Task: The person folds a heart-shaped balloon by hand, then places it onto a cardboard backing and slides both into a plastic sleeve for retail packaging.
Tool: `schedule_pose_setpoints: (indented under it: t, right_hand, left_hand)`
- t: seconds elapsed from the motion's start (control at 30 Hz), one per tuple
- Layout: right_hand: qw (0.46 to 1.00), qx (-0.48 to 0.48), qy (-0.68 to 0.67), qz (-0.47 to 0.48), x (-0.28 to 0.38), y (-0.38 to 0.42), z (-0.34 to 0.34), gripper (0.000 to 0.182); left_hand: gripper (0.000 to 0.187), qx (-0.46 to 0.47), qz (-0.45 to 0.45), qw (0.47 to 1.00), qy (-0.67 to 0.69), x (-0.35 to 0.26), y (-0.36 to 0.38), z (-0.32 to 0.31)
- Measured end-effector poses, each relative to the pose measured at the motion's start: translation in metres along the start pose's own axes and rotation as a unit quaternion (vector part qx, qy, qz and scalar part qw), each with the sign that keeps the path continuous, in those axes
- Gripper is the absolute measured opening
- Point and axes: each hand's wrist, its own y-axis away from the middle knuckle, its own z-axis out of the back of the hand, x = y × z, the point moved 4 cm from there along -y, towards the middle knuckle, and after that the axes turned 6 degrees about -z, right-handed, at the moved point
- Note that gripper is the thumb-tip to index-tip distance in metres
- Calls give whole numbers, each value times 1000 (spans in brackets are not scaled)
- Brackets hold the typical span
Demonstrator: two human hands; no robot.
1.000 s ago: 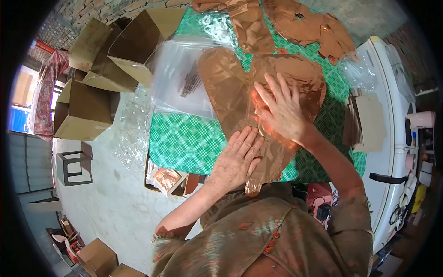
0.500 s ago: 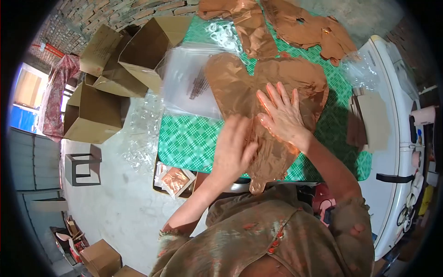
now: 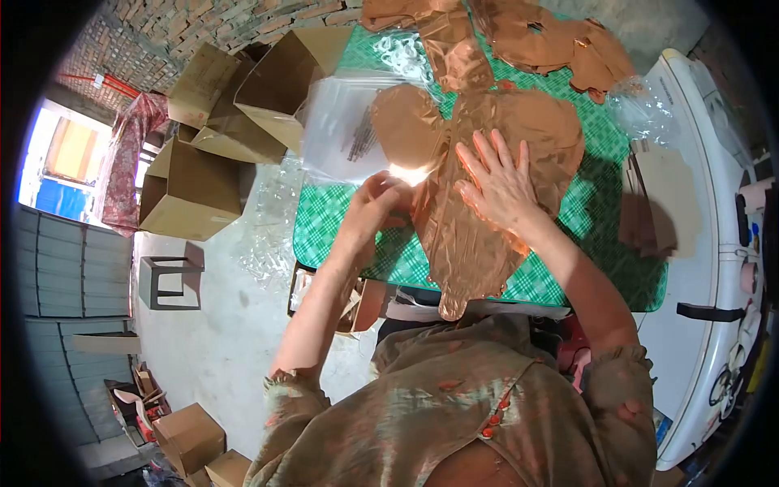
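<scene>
One heart-shaped copper foil (image 3: 454,235) lay on a green checked cloth (image 3: 329,231), its two lobes away from the person. Beyond it were at least two more copper pieces (image 3: 454,57) and one white tangle (image 3: 403,55); just left of it, one stack of clear plastic (image 3: 337,146). The foil's narrow tab reached past the cloth's near edge, while cloth showed on both its sides, giving room to move. The right hand (image 3: 505,191) rested palm down on the foil, fingers spread, gripping nothing. The left hand (image 3: 375,207) was at the foil's left edge, thumb and fingers curled close together beside a glare; whether they pinched it, I couldn't tell.
</scene>
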Motion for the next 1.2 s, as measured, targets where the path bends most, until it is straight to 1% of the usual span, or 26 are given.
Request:
schedule_pose_setpoints:
  t: [0.03, 0.07, 0.17, 0.2, 0.3, 0.33, 0.43, 0.47, 0.5, 0.53, 0.57, 0.63, 0.67, 0.77, 0.9, 1.0, 1.1, 1.2]
  right_hand:
    - [1000, -1, -3, 0, 0, -1, 0, 70]
    - [1000, -1, -6, -1, -1, -1, -2, 70]
    - [1000, -9, -17, 1, -2, -2, -8, 71]
    - [1000, -12, -21, 3, -2, -2, -6, 71]
    - [1000, 10, -15, -8, -1, -2, -3, 71]
    - [1000, 9, -18, -8, 0, -1, -4, 71]
    - [1000, 7, -20, -10, -1, -2, -2, 71]
    - [1000, 10, -18, -10, -1, -1, -2, 71]
    - [1000, 14, -16, -10, 0, -1, -1, 71]
    - [1000, 13, -15, -10, 0, -2, -1, 71]
    - [1000, 12, -15, -10, 0, -2, -2, 71]
    - [1000, 19, -13, -11, 0, -3, -2, 71]
    - [999, 26, -13, -14, 0, -3, -1, 72]
    - [999, 34, -6, -18, 1, -2, 0, 72]
    - [999, 42, -7, -18, 1, -3, 2, 72]
    - [1000, 1, -12, -3, -2, -2, -6, 70]
    - [999, 48, -10, -21, 1, -2, 4, 72]
    - [999, 46, -4, -24, 2, -2, 3, 72]
  left_hand:
    - [55, -1, 24, 999, -31, -5, -4, 1]
    - [45, 35, 25, 999, -6, -4, -12, 1]
    - [46, 107, 32, 993, -30, 2, -46, 17]
    - [53, 72, 27, 997, -16, 0, -52, 16]
    - [65, -82, -63, 990, -97, -8, -69, 19]
    - [75, -89, -63, 989, -103, -9, -77, 24]
    - [73, -102, -79, 973, -189, -18, -84, 28]
    - [72, -114, -119, 943, -288, -20, -89, 31]
    - [70, -126, -157, 902, -383, -24, -94, 32]
    - [69, -137, -191, 849, -473, -25, -96, 33]
    - [67, -147, -192, 816, -525, -20, -96, 32]
    - [63, -165, -190, 741, -623, -23, -82, 8]
    - [57, -153, -168, 758, -611, -21, -83, 6]
    - [53, -173, -229, 784, -551, -18, -82, 1]
    - [45, -126, -173, 817, -536, -20, -79, 3]
    - [50, -149, -253, 743, -601, -24, -56, 6]
    - [68, -113, -355, 682, -629, -8, -32, 29]
    - [83, -79, -305, 653, -689, -2, -22, 54]
